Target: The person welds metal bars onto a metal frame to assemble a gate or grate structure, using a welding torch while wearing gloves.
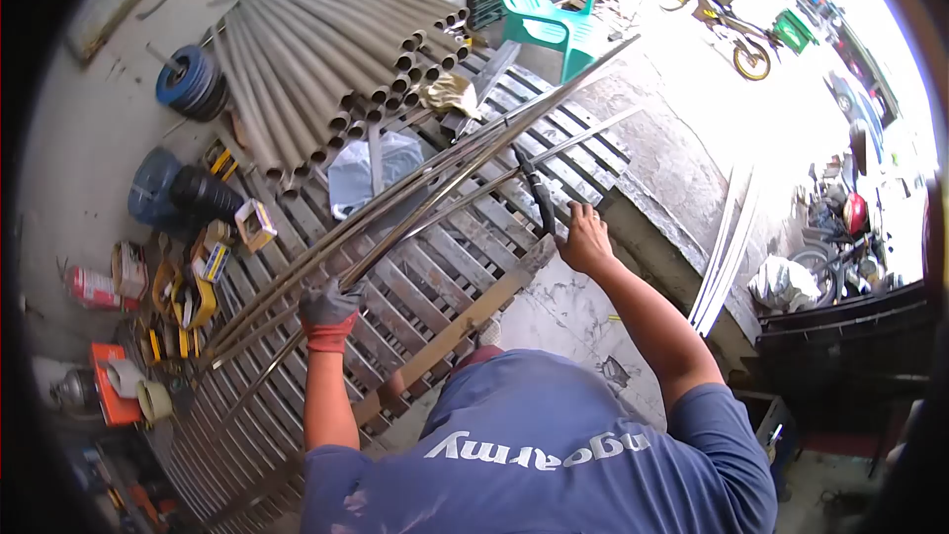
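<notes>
My left hand, in a grey and red work glove, is closed around a long thin metal tube that runs diagonally up to the right across a slatted metal bench. Other slim metal tubes lie alongside it. My right hand is bare, at the bench's right edge, its fingers apart. Right at its thumb is the lower end of a black-handled tool, whose upper end lies against a thin bar over the slats.
A stack of thicker tubes covers the bench's far end. Boxes and tape rolls crowd the left side. A green plastic chair stands behind, and white lengths lean at the right. Motorbikes are parked outside.
</notes>
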A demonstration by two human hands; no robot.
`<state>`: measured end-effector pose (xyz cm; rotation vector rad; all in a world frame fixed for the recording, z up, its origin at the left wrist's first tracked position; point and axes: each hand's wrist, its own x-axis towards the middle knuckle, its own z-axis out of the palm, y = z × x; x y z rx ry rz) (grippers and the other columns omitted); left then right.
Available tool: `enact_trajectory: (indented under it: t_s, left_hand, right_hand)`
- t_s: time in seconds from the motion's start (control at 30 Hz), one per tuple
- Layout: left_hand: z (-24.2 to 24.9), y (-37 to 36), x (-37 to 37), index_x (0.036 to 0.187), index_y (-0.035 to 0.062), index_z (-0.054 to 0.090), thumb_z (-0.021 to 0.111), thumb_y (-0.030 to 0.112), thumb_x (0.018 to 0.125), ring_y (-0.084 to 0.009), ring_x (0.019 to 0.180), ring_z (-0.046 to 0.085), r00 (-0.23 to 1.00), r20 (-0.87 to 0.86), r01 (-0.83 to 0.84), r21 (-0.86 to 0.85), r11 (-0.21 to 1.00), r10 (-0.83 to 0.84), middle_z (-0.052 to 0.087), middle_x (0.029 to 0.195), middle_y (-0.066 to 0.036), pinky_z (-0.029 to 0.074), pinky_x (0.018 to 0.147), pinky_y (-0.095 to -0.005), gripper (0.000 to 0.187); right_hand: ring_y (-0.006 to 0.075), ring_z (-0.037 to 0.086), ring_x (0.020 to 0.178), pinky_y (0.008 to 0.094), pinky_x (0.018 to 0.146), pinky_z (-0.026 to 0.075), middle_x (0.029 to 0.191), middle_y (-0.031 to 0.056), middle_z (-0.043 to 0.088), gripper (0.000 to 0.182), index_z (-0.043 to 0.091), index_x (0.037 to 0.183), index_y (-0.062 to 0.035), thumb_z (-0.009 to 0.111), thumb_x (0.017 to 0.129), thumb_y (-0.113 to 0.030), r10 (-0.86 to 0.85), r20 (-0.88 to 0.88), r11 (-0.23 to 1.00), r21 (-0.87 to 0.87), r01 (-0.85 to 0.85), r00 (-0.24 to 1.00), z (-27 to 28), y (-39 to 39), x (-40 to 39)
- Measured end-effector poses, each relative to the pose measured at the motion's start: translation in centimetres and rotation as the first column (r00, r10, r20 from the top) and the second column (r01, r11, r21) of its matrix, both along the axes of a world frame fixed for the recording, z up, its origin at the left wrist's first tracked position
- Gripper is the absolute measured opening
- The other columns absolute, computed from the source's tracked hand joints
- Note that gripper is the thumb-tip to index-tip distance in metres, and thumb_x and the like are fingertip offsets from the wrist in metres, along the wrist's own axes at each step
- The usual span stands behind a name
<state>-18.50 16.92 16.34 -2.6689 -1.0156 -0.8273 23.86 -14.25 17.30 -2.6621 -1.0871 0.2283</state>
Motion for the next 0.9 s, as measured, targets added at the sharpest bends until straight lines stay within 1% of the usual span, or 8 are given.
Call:
enact_trajectory:
  t_s: [0.1,0.2,0.27,0.37,0.47,0.63,0.73,0.9]
  left_hand:
    - [-1.7,4.7,1.8,0.079,0.0065,0.075,0.078,0.07,0.092,-0.049,0.07,0.07,0.99,-0.139,-0.053,-0.115,0.992,0.037,0.072,0.074,-0.024,0.055,0.064,-0.0576,0.065]
    - [-2.3,8.2,4.0,0.081,0.0053,0.077,0.075,0.073,0.093,-0.0496,0.07,0.071,0.967,-0.245,-0.12,-0.166,0.979,0.077,0.072,0.074,-0.026,0.055,0.064,-0.0585,0.069]
    - [-4.4,10.8,4.8,0.081,0.0052,0.077,0.074,0.074,0.093,-0.0499,0.068,0.07,0.969,-0.243,-0.091,-0.203,0.975,0.04,0.071,0.073,-0.026,0.055,0.064,-0.0586,0.07]
    - [-4.8,12.8,8.8,0.079,0.0051,0.077,0.073,0.074,0.094,-0.0502,0.067,0.07,0.985,-0.172,-0.073,-0.268,0.961,0.027,0.07,0.07,-0.026,0.054,0.063,-0.0586,0.071]
    - [-11.4,19.0,10.6,0.076,0.0058,0.075,0.073,0.072,0.096,-0.0497,0.067,0.07,0.985,-0.085,0.154,0.06,0.986,-0.149,0.07,0.069,-0.025,0.054,0.063,-0.0589,0.069]
    - [-11.9,19.7,14.2,0.089,0.0068,0.076,0.073,0.066,0.098,-0.0518,0.078,0.072,0.978,-0.045,0.188,-0.232,0.954,-0.204,0.075,0.079,-0.026,0.055,0.073,-0.0603,0.06]
    - [-12.7,19.9,15.6,0.099,0.004,0.079,0.071,0.058,0.101,-0.0514,0.084,0.072,0.973,-0.093,0.185,-0.229,0.956,-0.211,0.077,0.089,-0.028,0.055,0.081,-0.0598,0.055]
    - [-13.1,20.0,17.2,0.1,0.0014,0.08,0.073,0.05,0.101,-0.049,0.089,0.071,0.973,-0.034,0.219,-0.16,0.962,-0.227,0.077,0.091,-0.027,0.054,0.083,-0.0577,0.049]
  right_hand:
    - [0.0449,0.055,0.142,0.0579,0.117,0.046,0.147,0.0269,0.055,0.081,0.046,0.157,-0.0002,0.084,0.092,-0.031,-0.044,-0.09,0.998,-0.047,0.04,0.995,-2.2,4.8,2.6]
    - [0.0463,0.056,0.141,0.0619,0.117,0.044,0.147,0.0284,0.055,0.081,0.043,0.158,0.0005,0.082,0.094,-0.032,-0.102,-0.134,0.994,-0.055,0.096,0.986,-5.2,8.5,3.8]
    - [0.0502,0.061,0.137,0.0666,0.112,0.047,0.146,0.0315,0.054,0.072,0.045,0.15,0.0034,0.078,0.094,-0.028,-0.128,-0.173,0.992,-0.036,0.124,0.976,-6.3,10.0,3.8]
    - [0.0489,0.06,0.138,0.0656,0.113,0.046,0.149,0.032,0.053,0.072,0.042,0.155,0.0031,0.074,0.095,-0.023,-0.189,-0.193,0.982,-0.059,0.181,0.963,-7.1,11.7,4.0]
    - [0.0467,0.061,0.139,0.0647,0.113,0.046,0.148,0.0305,0.055,0.071,0.042,0.155,0.0026,0.073,0.097,-0.022,-0.265,-0.237,0.963,-0.022,0.268,0.935,-9.0,12.4,4.6]
    - [0.0446,0.063,0.137,0.0615,0.11,0.049,0.145,0.0271,0.058,0.065,0.043,0.152,0.0009,0.073,0.1,-0.025,-0.317,-0.304,0.948,-0.091,0.304,0.898,-9.4,11.7,5.2]
    - [0.0444,0.064,0.135,0.0597,0.11,0.05,0.143,0.027,0.061,0.06,0.046,0.148,0.0005,0.073,0.099,-0.023,-0.303,-0.331,0.953,-0.096,0.288,0.894,-9.3,11.6,5.9]
    - [0.0465,0.068,0.127,0.0537,0.107,0.055,0.129,0.0312,0.069,0.044,0.058,0.131,0.0021,0.071,0.091,-0.012,-0.271,-0.4,0.955,0.005,0.297,0.876,-11.9,11.9,8.4]
